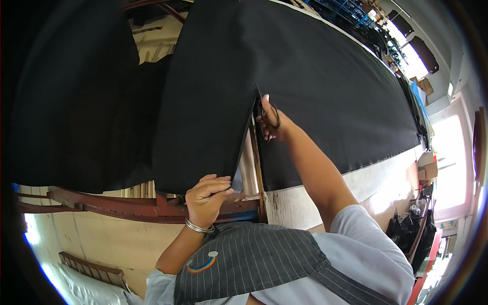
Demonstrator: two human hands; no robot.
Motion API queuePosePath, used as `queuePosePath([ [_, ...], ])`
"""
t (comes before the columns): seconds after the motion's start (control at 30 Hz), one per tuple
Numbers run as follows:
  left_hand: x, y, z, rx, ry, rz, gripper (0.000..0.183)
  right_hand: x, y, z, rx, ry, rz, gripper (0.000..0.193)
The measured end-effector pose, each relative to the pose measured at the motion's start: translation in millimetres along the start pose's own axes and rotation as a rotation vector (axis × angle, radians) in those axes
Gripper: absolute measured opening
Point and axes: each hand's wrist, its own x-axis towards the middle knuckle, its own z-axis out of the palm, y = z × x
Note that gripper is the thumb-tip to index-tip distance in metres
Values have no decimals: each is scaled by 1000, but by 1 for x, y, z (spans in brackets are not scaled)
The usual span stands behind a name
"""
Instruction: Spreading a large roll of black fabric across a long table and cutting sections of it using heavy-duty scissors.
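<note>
Black fabric (330,91) spreads beyond both hands (206,197).

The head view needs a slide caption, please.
Right hand holds scissors in partly cut black fabric; left hand touches its edge.

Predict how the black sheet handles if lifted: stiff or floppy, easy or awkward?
Probably floppy: the black sheet looks thin along the slit at the scissors. Likely awkward to lift by the corner at the left hand, since it spreads well beyond that hand. Probably not brittle: no cracks show beside the slit.
</note>
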Motion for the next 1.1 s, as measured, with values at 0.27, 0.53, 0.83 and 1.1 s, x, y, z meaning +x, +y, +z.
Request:
queuePosePath([
  [0.27, 1, 4, -14, -96, 146, -62, 14, 43, -18, -7, -32, 16, -42, 87],
  [0.53, -5, 7, -27, -269, 241, -99, 17, 87, -37, -13, -2, 40, -45, 85],
  [0.83, -8, 6, -40, -541, 397, -139, 19, 123, -77, -25, 89, -53, -32, 80],
  [1.1, -11, 7, -67, -797, 427, -149, 15, 164, -104, -25, 158, 20, -57, 83],
])
